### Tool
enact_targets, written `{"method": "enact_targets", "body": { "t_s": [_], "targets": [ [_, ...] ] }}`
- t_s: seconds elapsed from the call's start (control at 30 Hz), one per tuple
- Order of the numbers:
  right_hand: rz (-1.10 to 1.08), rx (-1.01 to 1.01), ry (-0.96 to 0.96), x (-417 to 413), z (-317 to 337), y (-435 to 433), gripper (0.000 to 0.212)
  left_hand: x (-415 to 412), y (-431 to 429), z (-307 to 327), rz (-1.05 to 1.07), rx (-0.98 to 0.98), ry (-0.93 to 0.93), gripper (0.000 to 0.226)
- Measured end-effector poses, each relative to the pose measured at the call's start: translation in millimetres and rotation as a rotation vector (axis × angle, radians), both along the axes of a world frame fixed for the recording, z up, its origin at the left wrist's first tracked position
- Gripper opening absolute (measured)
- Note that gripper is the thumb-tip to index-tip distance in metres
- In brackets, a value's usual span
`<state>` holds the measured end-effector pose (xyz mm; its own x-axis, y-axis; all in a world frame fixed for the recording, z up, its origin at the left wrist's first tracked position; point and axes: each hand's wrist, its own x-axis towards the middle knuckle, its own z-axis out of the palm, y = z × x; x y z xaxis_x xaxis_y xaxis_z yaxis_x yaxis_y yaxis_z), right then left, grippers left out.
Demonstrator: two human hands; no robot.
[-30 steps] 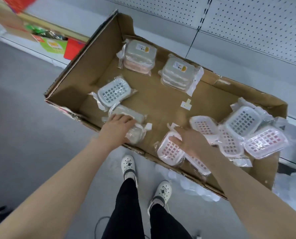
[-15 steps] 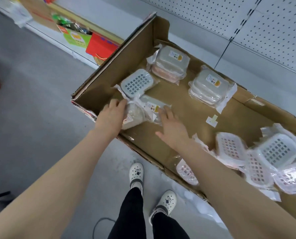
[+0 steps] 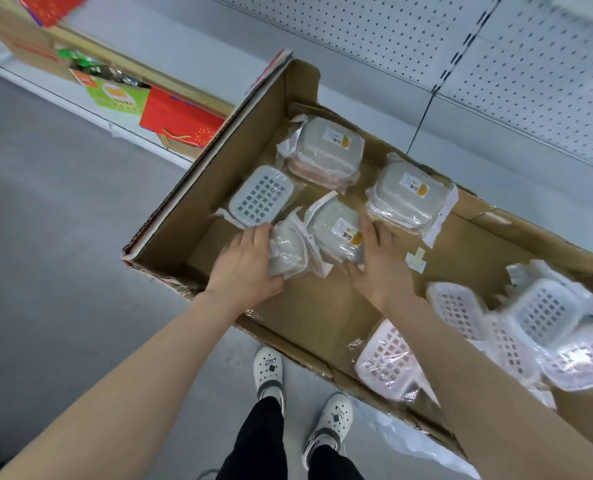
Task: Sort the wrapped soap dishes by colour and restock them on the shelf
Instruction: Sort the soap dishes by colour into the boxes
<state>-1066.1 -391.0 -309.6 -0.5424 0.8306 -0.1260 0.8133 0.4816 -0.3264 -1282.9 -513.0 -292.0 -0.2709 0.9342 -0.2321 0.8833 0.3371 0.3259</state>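
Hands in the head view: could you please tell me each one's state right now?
Left hand: grips a wrapped grey soap dish.
Right hand: open, touching the labelled grey soap dish.

One cardboard box (image 3: 219, 161). Five grey wrapped soap dish packs (image 3: 260, 197), centre frame; at least five pink soap dishes (image 3: 388, 358) lower right, blurred. Two white clogs (image 3: 269, 370) below.
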Motion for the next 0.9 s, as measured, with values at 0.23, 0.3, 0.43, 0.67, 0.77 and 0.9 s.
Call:
{"method": "enact_targets", "body": {
  "t_s": [0.23,0.3,0.43,0.67,0.77,0.9],
  "targets": [
    [-0.155,0.259,0.098,61,47,47,0.081,0,104,59,-0.224,0.238,0.148,0.08],
    [-0.21,0.261,0.107,71,49,68,0.08,-5,141,71,-0.263,0.239,0.208,0.078],
    [-0.293,0.2,0.138,79,50,97,0.081,-19,197,86,-0.287,0.221,0.26,0.075],
    [-0.287,0.145,0.133,88,42,83,0.081,-20,177,73,-0.326,0.208,0.199,0.079],
    [-0.121,0.114,0.02,92,46,62,0.078,-9,146,61,-0.398,0.116,0.212,0.079],
    [0.113,-0.118,-0.184,92,34,31,0.085,17,103,34,-0.51,-0.05,0.227,0.082]
  ]
}}
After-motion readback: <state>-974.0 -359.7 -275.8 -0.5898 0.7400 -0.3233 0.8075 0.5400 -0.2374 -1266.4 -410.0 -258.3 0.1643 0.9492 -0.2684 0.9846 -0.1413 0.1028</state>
